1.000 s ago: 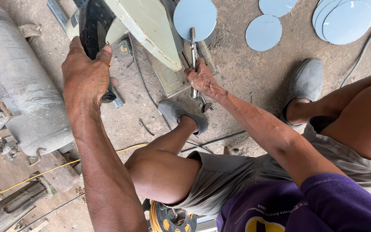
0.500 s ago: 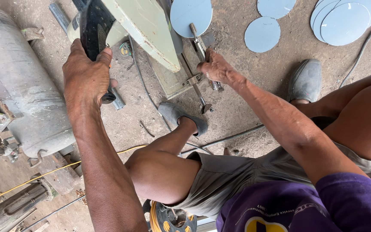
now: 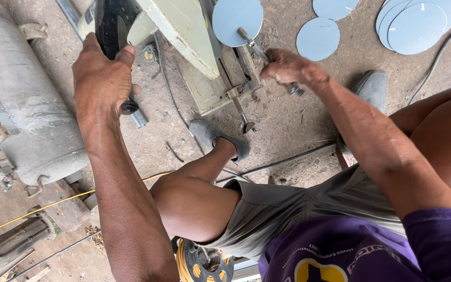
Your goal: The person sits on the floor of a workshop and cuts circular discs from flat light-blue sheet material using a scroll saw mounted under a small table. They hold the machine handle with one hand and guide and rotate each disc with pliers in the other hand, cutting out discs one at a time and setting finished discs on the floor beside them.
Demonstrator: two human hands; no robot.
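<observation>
Slim grey metal lever handle point(image 3: 257, 49), tilted, gripped near its lower end, upper end touching a flat round pale-blue metal disc point(image 3: 237, 21) lying on the machine. Black perforated rounded wheel guard point(image 3: 111, 21) at the pale-green machine's top left, clasped from below.

The right hand point(image 3: 293, 70), a second ago low on the upright metal lever point(image 3: 267, 57) near the machine's base plate point(image 3: 215, 83), now sits farther right and a little farther away, closed around that lever. The lever, formerly standing almost straight, now leans to the right, its upper end just under the grey-blue disc point(image 3: 237, 21), possibly touching it. The forearm lies flatter across the scene.
</observation>
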